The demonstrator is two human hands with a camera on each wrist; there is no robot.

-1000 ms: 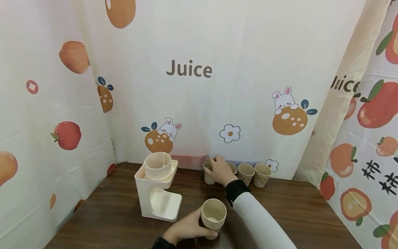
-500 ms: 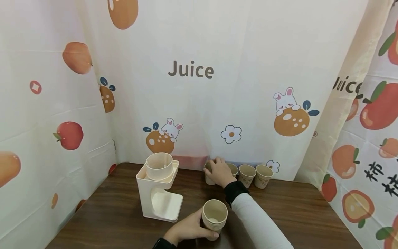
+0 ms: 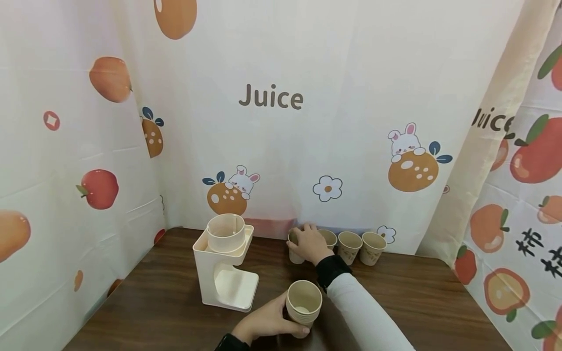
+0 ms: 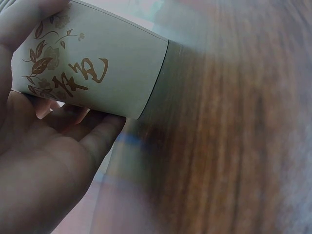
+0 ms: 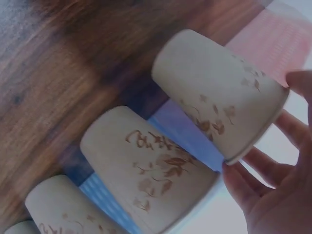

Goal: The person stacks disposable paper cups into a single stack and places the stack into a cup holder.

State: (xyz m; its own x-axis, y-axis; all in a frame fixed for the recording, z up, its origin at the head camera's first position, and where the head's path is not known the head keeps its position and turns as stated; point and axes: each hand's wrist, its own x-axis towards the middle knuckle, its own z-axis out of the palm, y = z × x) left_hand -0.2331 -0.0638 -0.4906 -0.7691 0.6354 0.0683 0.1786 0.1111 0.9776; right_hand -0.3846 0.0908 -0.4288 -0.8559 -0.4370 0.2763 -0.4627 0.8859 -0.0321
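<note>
At the back edge of the dark wood-grain worktop (image 3: 417, 302), the right hand's (image 3: 309, 245) grip pinches the rim of the leftmost beige paper cup (image 5: 219, 97), long axis upright, mouth up; the right wrist view shows a gap before its neighbour (image 5: 148, 170); well forward of that edge, the left hand (image 3: 272, 319) grips a nested beige cup stack (image 3: 303, 319), mouth up; only the left wrist view shows its brown lettering (image 4: 87, 71).

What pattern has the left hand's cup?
On the paper cup: brown leaves, characters, faint flowers. Best: left wrist view.
</note>
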